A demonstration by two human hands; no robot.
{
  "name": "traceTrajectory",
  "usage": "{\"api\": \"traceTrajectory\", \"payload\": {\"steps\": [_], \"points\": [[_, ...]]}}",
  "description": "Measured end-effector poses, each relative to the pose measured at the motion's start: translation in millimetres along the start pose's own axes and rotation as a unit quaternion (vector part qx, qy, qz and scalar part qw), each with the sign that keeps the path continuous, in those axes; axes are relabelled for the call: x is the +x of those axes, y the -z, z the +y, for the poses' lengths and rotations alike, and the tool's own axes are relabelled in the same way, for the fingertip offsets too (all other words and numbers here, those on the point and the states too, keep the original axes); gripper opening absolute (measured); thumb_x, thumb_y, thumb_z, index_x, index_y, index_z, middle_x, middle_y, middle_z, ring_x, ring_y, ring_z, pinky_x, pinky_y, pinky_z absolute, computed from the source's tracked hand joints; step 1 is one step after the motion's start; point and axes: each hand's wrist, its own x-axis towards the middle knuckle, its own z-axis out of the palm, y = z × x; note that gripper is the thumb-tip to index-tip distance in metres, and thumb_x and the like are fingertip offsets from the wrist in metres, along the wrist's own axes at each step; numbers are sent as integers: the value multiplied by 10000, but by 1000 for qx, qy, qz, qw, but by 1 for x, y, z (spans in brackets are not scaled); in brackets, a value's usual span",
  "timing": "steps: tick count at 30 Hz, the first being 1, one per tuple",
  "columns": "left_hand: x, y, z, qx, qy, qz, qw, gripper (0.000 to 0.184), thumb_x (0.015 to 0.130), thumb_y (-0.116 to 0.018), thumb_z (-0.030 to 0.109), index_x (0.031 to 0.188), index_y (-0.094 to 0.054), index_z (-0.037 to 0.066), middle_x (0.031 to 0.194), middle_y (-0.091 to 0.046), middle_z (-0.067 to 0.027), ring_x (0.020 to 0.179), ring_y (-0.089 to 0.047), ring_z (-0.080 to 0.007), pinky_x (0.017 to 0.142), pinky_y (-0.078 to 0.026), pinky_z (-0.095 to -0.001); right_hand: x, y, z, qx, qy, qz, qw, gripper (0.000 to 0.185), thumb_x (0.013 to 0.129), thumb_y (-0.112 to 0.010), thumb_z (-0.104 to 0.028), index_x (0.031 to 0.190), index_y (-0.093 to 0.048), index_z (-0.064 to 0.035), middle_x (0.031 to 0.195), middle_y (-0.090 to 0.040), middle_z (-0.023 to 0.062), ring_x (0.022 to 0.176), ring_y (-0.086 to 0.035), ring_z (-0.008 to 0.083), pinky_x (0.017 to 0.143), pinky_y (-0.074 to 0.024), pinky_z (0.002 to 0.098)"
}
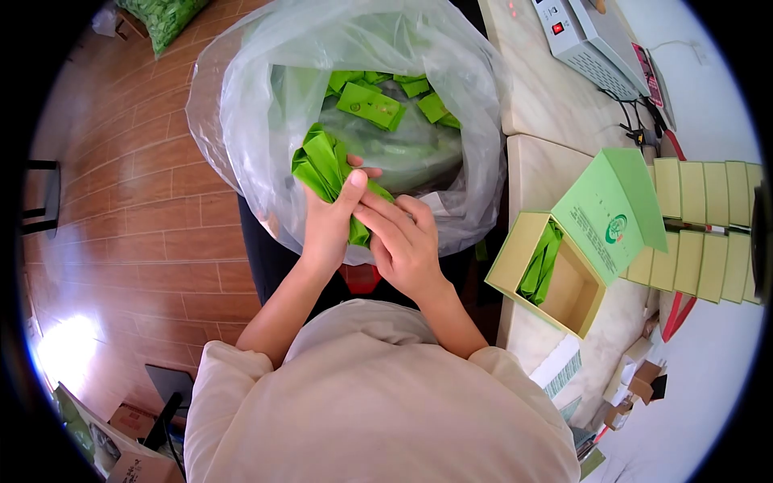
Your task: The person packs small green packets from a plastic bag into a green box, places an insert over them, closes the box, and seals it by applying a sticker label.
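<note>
Several green packets (pixel 322 165) are bunched together in my left hand (pixel 326 225), whose fingers wrap round them from the left. My right hand (pixel 401 241) presses on the lower right side of the same bunch, its fingertips close to my left thumb. Beneath and beyond both hands is a large clear plastic bag (pixel 250 113), wide open, with loose green packets (pixel 370 106) inside. To the right, a green and cream box (pixel 592 310) stands with its lid raised. A row of green packets (pixel 541 266) lies along its left part.
Stacked cream boxes (pixel 691 189) stand at the far right of the marble-like table (pixel 535 173). A grey machine (pixel 592 48) with a red switch and cables is at the top right. Another bag of green packets (pixel 165 16) sits at the top left, above the wooden floor.
</note>
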Motion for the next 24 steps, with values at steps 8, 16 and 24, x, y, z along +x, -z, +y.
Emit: {"api": "traceTrajectory", "payload": {"steps": [8, 16, 24], "points": [[2, 9, 15, -41, -72, -116, 990, 521, 903, -496, 320, 1280, -442, -35, 1267, -514, -194, 1121, -546, -281, 982, -429, -424, 1, 14, -1, 324, -362, 95, 869, 314, 895, -625, -189, 1143, -545, -13, 1024, -629, 73, 978, -559, 156, 829, -430, 296], [-5, 23, 6, 36, -86, -80, 992, 561, 898, -591, 274, 1344, -379, 9, 1269, -515, -175, 1101, -555, -260, 922, -482, -397, 7, 20, -13, 362, -317, 71, 874, 320, 866, -675, -94, 1127, -509, -14, 925, -619, 52, 736, -538, 78, 622, -443, 215], [-1, 44, 12, -13, -96, -165, 982, 394, 827, -698, 120, 1143, -485, 21, 1021, -583, -107, 962, -573, -235, 871, -465, -385, 3, 23, -9, 315, -237, 135, 909, 111, 884, -612, -32, 991, -590, -10, 876, -583, 73, 700, -525, 133, 610, -442, 250]]}}
